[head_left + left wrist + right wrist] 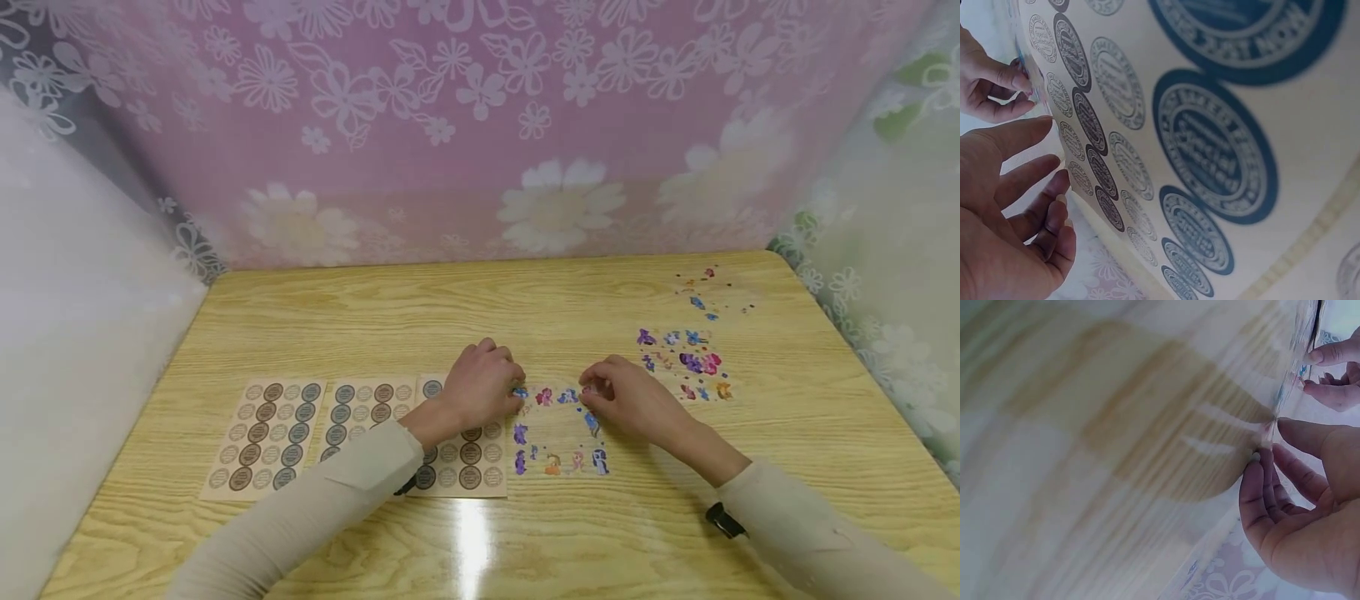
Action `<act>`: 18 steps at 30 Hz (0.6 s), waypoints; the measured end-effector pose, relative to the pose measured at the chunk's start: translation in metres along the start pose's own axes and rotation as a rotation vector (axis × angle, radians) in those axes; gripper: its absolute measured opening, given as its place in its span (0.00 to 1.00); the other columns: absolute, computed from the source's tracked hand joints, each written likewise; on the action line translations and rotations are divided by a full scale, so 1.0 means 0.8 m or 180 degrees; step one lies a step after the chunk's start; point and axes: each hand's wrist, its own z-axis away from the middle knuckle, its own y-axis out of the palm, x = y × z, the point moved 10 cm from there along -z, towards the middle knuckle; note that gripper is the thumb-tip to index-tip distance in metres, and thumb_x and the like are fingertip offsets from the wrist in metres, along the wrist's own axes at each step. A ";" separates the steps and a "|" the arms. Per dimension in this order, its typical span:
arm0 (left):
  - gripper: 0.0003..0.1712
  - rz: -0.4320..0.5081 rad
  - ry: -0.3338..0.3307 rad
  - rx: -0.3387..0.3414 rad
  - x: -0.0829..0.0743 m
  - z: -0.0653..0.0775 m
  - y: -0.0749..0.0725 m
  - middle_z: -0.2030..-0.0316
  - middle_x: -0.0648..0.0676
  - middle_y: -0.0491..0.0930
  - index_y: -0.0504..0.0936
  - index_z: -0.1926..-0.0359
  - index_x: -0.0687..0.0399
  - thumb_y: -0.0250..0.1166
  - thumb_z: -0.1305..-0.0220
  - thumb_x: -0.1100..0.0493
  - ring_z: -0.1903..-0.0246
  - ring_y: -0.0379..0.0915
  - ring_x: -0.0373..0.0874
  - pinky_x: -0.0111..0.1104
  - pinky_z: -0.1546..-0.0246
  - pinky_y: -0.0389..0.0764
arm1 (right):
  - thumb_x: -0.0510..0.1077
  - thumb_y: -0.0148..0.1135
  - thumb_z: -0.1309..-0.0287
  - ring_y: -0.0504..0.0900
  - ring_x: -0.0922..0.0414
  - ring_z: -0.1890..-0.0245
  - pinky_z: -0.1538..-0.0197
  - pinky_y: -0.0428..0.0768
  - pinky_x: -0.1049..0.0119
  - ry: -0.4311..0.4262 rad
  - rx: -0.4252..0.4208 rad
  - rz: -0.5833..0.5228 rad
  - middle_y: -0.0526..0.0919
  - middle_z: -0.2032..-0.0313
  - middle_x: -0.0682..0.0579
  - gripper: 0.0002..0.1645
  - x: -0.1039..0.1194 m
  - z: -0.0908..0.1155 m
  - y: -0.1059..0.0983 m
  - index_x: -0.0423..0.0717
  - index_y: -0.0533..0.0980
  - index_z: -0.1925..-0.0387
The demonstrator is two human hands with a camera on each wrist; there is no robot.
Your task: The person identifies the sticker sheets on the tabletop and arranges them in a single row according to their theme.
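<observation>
A see-through sticker sheet (pixel 553 463) with colourful pony figures lies on the wooden table. My left hand (pixel 482 385) pinches its far left corner between thumb and fingers, the wrist above a tan sheet of round labels (pixel 470 477). At the far right corner my right hand (pixel 630 397) pinches the same sheet. Up close in the right wrist view, the thumb and fingers of the right hand (pixel 1310 506) meet at the sheet's edge. The left wrist view has the left hand (pixel 1010 206) beside the printed round labels (pixel 1213 147).
More tan label sheets (pixel 262 433) lie at the left, side by side. Right of my right hand is a second clear pony sticker sheet (pixel 701 362), with a sparser group of small stickers (pixel 697 302) behind it. A flowered pink curtain (pixel 420 167) hangs along the table's far edge.
</observation>
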 end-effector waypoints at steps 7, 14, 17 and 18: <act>0.12 -0.0042 0.0001 0.0031 -0.002 0.000 0.000 0.63 0.45 0.79 0.87 0.58 0.43 0.68 0.42 0.48 0.61 0.66 0.43 0.37 0.57 0.68 | 0.44 0.64 0.39 0.74 0.59 0.67 0.67 0.75 0.63 -0.0106 -0.0138 0.0217 0.75 0.61 0.50 0.11 0.006 0.003 -0.002 0.42 0.80 0.58; 0.13 -0.0118 0.0021 0.0069 -0.004 0.000 -0.001 0.59 0.46 0.79 0.86 0.55 0.43 0.67 0.40 0.49 0.59 0.67 0.43 0.38 0.54 0.69 | 0.45 0.64 0.40 0.73 0.60 0.70 0.70 0.74 0.64 -0.0160 -0.0191 0.0389 0.75 0.62 0.50 0.11 0.011 0.002 -0.003 0.42 0.80 0.59; 0.16 -0.0152 0.0036 0.0083 -0.007 0.000 -0.002 0.56 0.47 0.78 0.85 0.51 0.44 0.68 0.40 0.49 0.57 0.68 0.43 0.39 0.51 0.69 | 0.46 0.63 0.39 0.72 0.60 0.71 0.71 0.73 0.65 -0.0171 -0.0200 0.0440 0.74 0.62 0.51 0.11 0.011 0.002 -0.003 0.43 0.80 0.59; 0.17 -0.0173 0.0037 0.0089 -0.008 0.000 -0.002 0.55 0.47 0.77 0.84 0.50 0.44 0.68 0.40 0.49 0.56 0.68 0.43 0.39 0.51 0.69 | 0.46 0.63 0.39 0.71 0.60 0.71 0.71 0.73 0.65 -0.0181 -0.0199 0.0446 0.74 0.62 0.50 0.11 0.011 0.003 -0.002 0.43 0.80 0.59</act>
